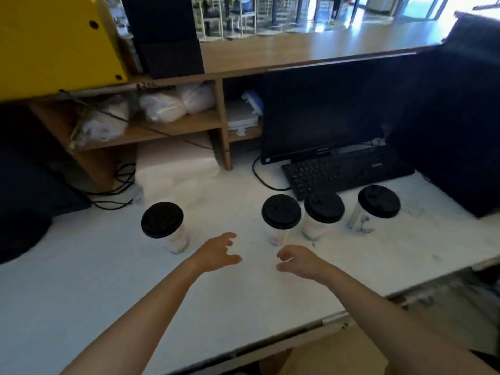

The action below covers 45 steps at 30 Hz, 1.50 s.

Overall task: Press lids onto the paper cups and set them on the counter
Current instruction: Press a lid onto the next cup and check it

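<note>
- Our left hand [219, 251] reaches out over the white table [81, 293]. Its fingers [228, 236] are spread and loosely bent, released and gripping nothing.
- Our right hand [297, 259] is near it on the right. Its fingers [284, 256] and thumb are just as relaxed and hold nothing.
- The two hands are apart, with their fingertips turned towards each other.
- We cannot tell whether either hand touches the table or hangs just above it.
- Four paper cups stand upright on the table beyond our hands, each already capped with a black lid [162, 219].
- The left cup [177, 240] stands alone, beyond and to the left of our left hand and well apart from the other three.
- The second cup [278, 235] is the one nearest our hands, just beyond the fingertips of our right hand.
- The third cup [313, 228] stands just beside the second on its right, and their lids nearly meet.
- The fourth cup [359, 220] is at the right end of the row, near the third, and shows blue-green print on its side.
- A black keyboard [346, 171] lies on the table behind these three cups, its near edge close to the second and third lids.
- A dark monitor [319, 112] stands behind the keyboard.
- To the left of the monitor, a wooden shelf [189, 123] holds white bags [162, 106], with a yellow box [54, 41] above it.
- Black cables [119, 185] lie at the left rear of the table.
</note>
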Available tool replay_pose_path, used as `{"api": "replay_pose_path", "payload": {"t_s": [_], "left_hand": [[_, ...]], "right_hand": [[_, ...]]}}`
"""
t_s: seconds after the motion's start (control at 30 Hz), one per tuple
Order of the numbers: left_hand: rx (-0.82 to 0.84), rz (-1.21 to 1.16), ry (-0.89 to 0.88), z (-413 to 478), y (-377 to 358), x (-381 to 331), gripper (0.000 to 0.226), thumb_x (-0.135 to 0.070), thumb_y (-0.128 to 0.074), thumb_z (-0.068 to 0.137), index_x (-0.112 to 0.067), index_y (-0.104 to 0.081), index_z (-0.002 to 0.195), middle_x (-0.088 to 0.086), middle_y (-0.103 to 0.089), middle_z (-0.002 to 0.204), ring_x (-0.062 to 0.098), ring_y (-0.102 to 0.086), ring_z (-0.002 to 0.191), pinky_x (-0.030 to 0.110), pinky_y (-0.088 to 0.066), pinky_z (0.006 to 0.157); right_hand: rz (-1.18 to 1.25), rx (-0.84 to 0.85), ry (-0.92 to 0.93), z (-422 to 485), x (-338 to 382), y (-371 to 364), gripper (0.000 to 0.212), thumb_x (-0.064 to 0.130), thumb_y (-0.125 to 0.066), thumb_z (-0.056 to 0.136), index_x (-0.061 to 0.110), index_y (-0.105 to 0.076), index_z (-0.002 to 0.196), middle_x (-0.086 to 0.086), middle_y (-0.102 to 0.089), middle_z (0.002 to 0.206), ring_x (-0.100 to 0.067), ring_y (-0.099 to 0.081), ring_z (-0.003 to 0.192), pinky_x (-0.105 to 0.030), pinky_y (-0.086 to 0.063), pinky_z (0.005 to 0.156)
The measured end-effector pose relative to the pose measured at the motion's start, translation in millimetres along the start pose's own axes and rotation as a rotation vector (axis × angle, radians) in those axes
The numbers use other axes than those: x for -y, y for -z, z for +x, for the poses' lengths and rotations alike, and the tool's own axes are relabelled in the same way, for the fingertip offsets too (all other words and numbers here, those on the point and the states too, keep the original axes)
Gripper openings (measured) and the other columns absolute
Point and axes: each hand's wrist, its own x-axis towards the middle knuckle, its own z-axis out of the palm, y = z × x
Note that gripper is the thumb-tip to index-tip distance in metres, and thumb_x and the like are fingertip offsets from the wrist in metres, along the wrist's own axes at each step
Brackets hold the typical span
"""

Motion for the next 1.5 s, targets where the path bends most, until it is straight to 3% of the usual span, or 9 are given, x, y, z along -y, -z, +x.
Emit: {"api": "replay_pose_path", "payload": {"t_s": [0.17,0.3,0.47,0.57,0.67,0.8,1.03,1.37,1.5], "left_hand": [[-0.044,-0.234,-0.216,37,-22,-51,0.096,-0.026,-0.079,0.072,-0.023,-0.019,0.146,-0.001,-0.037,0.145,0.016,-0.039,0.131,0.030,-0.039,0.098],[-0.121,-0.477,-0.268,55,-33,-63,0.087,-0.014,-0.081,0.071,-0.022,-0.029,0.140,-0.010,-0.043,0.131,0.010,-0.041,0.124,0.028,-0.041,0.093],[-0.200,-0.589,-0.294,60,-37,-58,0.072,-0.010,-0.081,0.069,-0.021,-0.041,0.128,-0.009,-0.052,0.123,0.008,-0.050,0.115,0.011,-0.049,0.081],[-0.243,-0.594,-0.303,56,-34,-55,0.069,-0.013,-0.083,0.068,-0.024,-0.042,0.123,-0.009,-0.054,0.120,0.008,-0.052,0.113,0.008,-0.048,0.078],[-0.276,-0.585,-0.298,46,-28,-49,0.072,-0.015,-0.082,0.069,-0.022,-0.041,0.128,-0.007,-0.053,0.124,0.008,-0.051,0.116,0.015,-0.048,0.085],[-0.341,-0.614,-0.290,22,-17,-34,0.071,-0.019,-0.083,0.068,-0.026,-0.043,0.127,-0.014,-0.055,0.121,0.000,-0.053,0.112,0.009,-0.049,0.078],[-0.451,-0.616,-0.244,-29,-13,12,0.067,-0.025,-0.083,0.067,-0.037,-0.045,0.120,-0.021,-0.056,0.121,-0.004,-0.054,0.113,0.019,-0.051,0.088],[-0.541,-0.601,-0.182,-69,-40,46,0.066,-0.043,-0.076,0.067,-0.052,-0.036,0.119,-0.031,-0.050,0.120,-0.015,-0.049,0.112,0.007,-0.046,0.084],[-0.484,-0.524,-0.208,-70,-40,54,0.066,-0.018,-0.064,0.086,-0.052,-0.025,0.127,-0.032,-0.040,0.130,-0.010,-0.044,0.120,0.001,-0.040,0.087]], "right_hand": [[0.045,-0.186,-0.066,4,-19,15,0.058,0.026,-0.064,0.087,0.005,-0.039,0.136,-0.014,-0.047,0.137,-0.027,-0.050,0.122,-0.031,-0.039,0.096],[0.161,-0.335,0.026,16,-12,15,0.072,0.020,-0.068,0.084,0.005,-0.029,0.142,-0.011,-0.043,0.142,-0.027,-0.047,0.126,-0.032,-0.039,0.099],[0.343,-0.447,0.173,28,-1,10,0.059,0.012,-0.073,0.079,0.006,-0.044,0.130,0.003,-0.052,0.111,-0.010,-0.050,0.099,-0.001,-0.037,0.072],[0.384,-0.471,0.198,32,3,9,0.053,0.013,-0.073,0.079,0.007,-0.049,0.126,-0.003,-0.060,0.112,-0.014,-0.055,0.100,-0.018,-0.042,0.085],[0.409,-0.467,0.238,31,11,5,0.054,0.012,-0.074,0.078,0.007,-0.051,0.126,-0.005,-0.063,0.111,-0.016,-0.058,0.101,-0.025,-0.045,0.088],[0.420,-0.434,0.301,26,29,-6,0.057,0.016,-0.076,0.077,0.013,-0.052,0.127,0.006,-0.061,0.106,-0.013,-0.058,0.099,-0.026,-0.047,0.091],[0.432,-0.317,0.370,14,60,-49,0.057,0.017,-0.076,0.077,0.014,-0.052,0.129,-0.003,-0.065,0.116,-0.016,-0.060,0.104,-0.026,-0.048,0.092],[0.427,-0.156,0.379,6,62,-91,0.061,0.022,-0.072,0.081,0.019,-0.045,0.135,0.006,-0.058,0.124,-0.012,-0.055,0.112,-0.028,-0.045,0.098],[0.321,-0.084,0.359,10,55,-87,0.064,0.015,-0.070,0.082,0.019,-0.039,0.138,0.008,-0.052,0.125,-0.009,-0.050,0.112,-0.025,-0.041,0.096]]}}
